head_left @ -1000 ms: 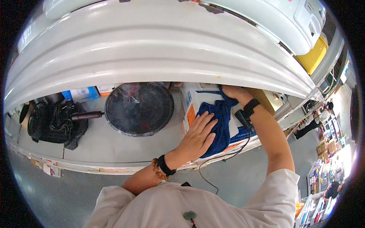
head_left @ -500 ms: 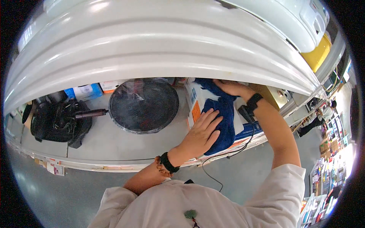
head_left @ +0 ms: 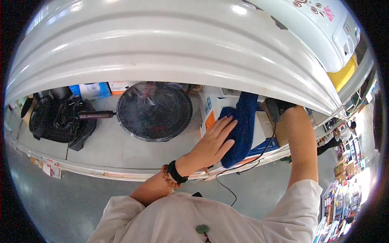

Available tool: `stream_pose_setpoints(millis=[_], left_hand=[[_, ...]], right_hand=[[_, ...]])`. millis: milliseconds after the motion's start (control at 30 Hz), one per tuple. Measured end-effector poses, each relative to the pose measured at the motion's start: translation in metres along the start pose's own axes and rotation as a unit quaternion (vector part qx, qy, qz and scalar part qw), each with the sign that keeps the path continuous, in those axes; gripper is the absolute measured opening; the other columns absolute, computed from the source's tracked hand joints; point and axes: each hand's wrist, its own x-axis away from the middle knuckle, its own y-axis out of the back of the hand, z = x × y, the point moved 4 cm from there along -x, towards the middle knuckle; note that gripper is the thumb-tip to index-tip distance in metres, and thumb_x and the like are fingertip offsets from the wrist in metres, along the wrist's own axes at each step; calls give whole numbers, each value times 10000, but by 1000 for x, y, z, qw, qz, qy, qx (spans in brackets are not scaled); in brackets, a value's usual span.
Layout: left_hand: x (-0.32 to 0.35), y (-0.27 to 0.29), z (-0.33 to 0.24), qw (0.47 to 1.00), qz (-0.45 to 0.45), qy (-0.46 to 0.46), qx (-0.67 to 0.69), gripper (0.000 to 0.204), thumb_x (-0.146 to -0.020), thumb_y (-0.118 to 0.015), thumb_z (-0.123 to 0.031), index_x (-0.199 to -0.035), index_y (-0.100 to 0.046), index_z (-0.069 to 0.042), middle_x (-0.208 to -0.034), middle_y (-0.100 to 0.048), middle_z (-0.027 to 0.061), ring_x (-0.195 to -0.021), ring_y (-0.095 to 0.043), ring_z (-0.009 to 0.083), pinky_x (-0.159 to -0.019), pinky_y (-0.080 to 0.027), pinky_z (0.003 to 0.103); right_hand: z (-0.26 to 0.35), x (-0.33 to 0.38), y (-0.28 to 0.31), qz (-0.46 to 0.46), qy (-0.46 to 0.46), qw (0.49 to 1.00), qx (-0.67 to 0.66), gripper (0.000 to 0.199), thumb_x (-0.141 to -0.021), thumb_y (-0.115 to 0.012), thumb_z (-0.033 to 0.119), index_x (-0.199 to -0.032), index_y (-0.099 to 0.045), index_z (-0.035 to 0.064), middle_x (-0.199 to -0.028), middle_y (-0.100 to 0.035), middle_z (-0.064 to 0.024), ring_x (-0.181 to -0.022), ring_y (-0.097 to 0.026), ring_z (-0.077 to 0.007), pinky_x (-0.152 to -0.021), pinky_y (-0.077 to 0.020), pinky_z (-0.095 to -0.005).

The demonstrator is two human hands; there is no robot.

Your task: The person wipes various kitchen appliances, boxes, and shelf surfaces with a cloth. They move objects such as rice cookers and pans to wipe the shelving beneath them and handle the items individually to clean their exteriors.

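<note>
My left hand (head_left: 211,141) lies with fingers stretched out on a dark blue cloth (head_left: 242,137), touching its left side. Under the cloth is a white box (head_left: 259,131) with an orange label, its top partly covered. My right forearm (head_left: 300,141) reaches up beneath the shelf edge to the right of the cloth. The right hand's fingers are hidden there, so what it touches does not show. A black device (head_left: 275,108) sits at the right wrist, and a thin dark cable (head_left: 263,153) hangs from it toward my body.
A white ribbed upper shelf (head_left: 170,44) overhangs the far side. On the lower shelf are a round dark pan (head_left: 156,113) in clear plastic, a black bag (head_left: 60,119) and a blue package (head_left: 90,90). A white appliance (head_left: 316,36) stands on the upper shelf.
My right hand has left the cloth and moved right, out of sight under the shelf edge. The cloth now lies narrower, baring more of the box. My left hand stays nearly in place.
</note>
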Motion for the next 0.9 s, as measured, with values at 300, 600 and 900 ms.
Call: stream_pose_setpoints(millis=[300, 600, 900], left_hand=[[6, -14, 0, 994, 25, -49, -95, 495, -998, -423, -271, -1395, -413, 25, -1543, -211, 228, -1429, -192, 398, -1161, -189, 485], [-1, -19, -4, 990, 20, -44, -130, 466, -955, -458, -197, -1376, -424, -1, -1516, -277, 191, -1426, -202, 357, -1162, -201, 477], [0, -16, 1, 995, 13, -50, -85, 462, -942, -472, -201, -1346, -449, 22, -1494, -316, 206, -1430, -206, 359, -1161, -206, 471]], right_hand=[[30, -15, -49, 133, 30, 991, -5, 391, -909, -559, 128, -1280, -537, 8, -1255, -573, -221, -1183, -526, -332, -1037, -390, -393], [41, -11, -57, 182, 48, 982, -32, 386, -895, -574, 121, -1265, -552, 14, -1250, -581, -205, -1173, -532, -315, -1029, -394, -380], [46, 1, -54, 223, 55, 971, -61, 382, -881, -589, 115, -1250, -566, 20, -1245, -589, -188, -1164, -539, -298, -1022, -399, -368]])
